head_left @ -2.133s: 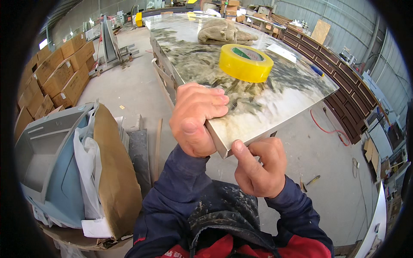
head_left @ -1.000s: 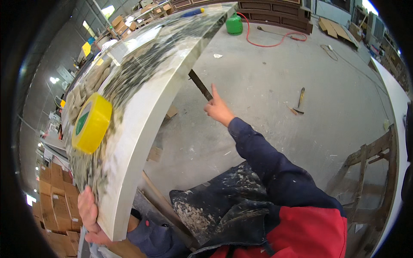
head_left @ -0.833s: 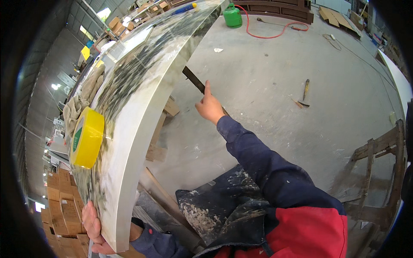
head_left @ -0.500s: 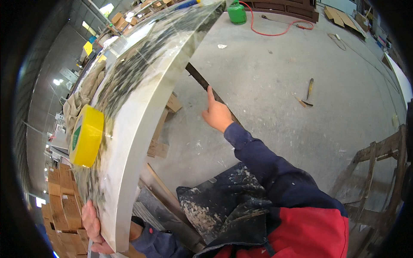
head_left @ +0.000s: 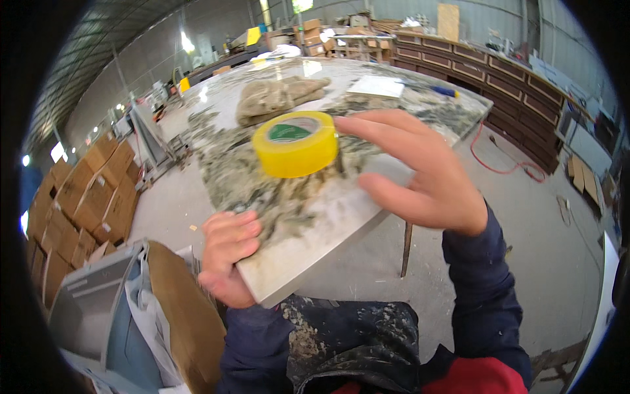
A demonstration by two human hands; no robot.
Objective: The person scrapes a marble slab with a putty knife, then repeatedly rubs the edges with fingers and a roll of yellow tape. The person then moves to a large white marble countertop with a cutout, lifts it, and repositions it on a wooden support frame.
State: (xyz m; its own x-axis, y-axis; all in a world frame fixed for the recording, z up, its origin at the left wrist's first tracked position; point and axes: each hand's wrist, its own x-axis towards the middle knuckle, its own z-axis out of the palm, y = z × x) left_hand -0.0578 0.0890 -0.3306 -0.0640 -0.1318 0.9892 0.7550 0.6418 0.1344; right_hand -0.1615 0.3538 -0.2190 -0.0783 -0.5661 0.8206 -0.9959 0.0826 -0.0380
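lh grip [head_left: 228,256] holding slab [head_left: 315,223] at corner; rh grip [head_left: 430,174] wide nr yellow tape roll [head_left: 298,156], flat, axis vert.

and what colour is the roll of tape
The roll of tape is bright yellow; it shows best in the head view.

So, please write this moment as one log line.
left hand: grips marbled slab corner; right hand: open beside yellow tape roll, contact unclear; tan cloth: behind roll

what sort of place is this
It looks like a workshop, perhaps for stonework: a marbled slab on the bench, stacked cartons at left and a ribbed metal wall behind.
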